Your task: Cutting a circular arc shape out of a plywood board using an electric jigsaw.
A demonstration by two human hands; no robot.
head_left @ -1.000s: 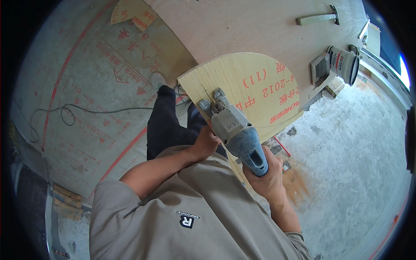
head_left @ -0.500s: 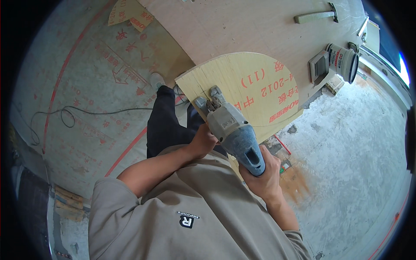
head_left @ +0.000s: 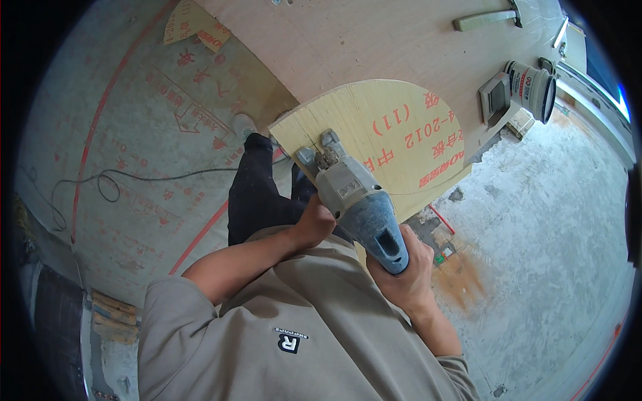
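A grey-and-blue jigsaw (head_left: 361, 207) rests on a rounded piece of yellow plywood (head_left: 408, 140) with red print. Its shoe sits near the straight edge of the wood, by the left corner; the blade is hidden beneath the body. Wrapped round the rear handle of the jigsaw is my right hand (head_left: 408, 267). My left hand (head_left: 314, 224) is curled close by the near edge of the plywood, beside the jigsaw body. Its fingertips are hidden, so what it grips does not show. A thin curved line runs across the plywood right of the jigsaw.
Under the plywood lies a large pale board (head_left: 361, 40). On its far right are a hammer (head_left: 488, 19), a grey square-faced object (head_left: 495, 99) and a white bucket (head_left: 531, 92) tipped sideways. A dark cable (head_left: 154, 177) crosses the floor at left, near plywood offcuts (head_left: 194, 30).
The jigsaw has shifted very slightly left along with my hands. My view has moved a little. Both hands keep their places, the right one still on the jigsaw handle.
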